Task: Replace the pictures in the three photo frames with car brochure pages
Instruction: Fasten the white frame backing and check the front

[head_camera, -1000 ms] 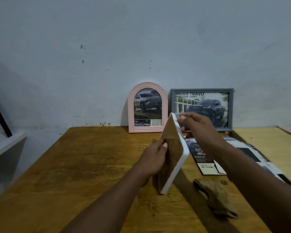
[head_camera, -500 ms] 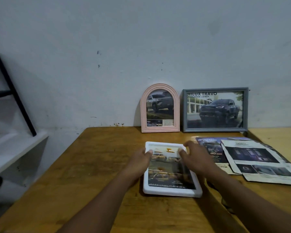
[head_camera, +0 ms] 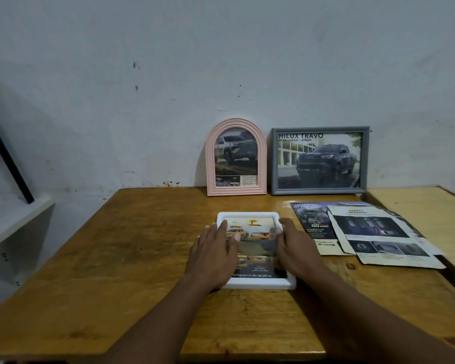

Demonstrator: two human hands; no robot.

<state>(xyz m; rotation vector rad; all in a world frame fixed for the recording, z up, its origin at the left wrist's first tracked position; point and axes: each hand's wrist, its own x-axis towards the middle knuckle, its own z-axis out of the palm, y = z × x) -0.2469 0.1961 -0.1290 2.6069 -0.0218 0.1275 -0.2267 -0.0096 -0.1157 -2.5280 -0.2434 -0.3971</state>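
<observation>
A white rectangular photo frame (head_camera: 255, 284) lies face up on the wooden table (head_camera: 132, 258), with a car brochure page behind its glass. My left hand (head_camera: 213, 254) lies flat on its left side and my right hand (head_camera: 296, 249) rests on its right side, fingers spread over the glass. A pink arched frame (head_camera: 235, 157) and a grey rectangular frame (head_camera: 319, 160) stand against the wall behind, both showing pickup truck pictures. Loose brochure pages (head_camera: 365, 232) lie to the right of the white frame.
A second, paler table (head_camera: 418, 211) adjoins on the right. A white shelf (head_camera: 13, 219) with a black slanted bar stands to the left. The grey wall (head_camera: 221, 61) rises directly behind the frames.
The white frame was held upright on its edge with its brown back showing; it has been turned and laid flat, picture side up. Both hands now rest on top of it.
</observation>
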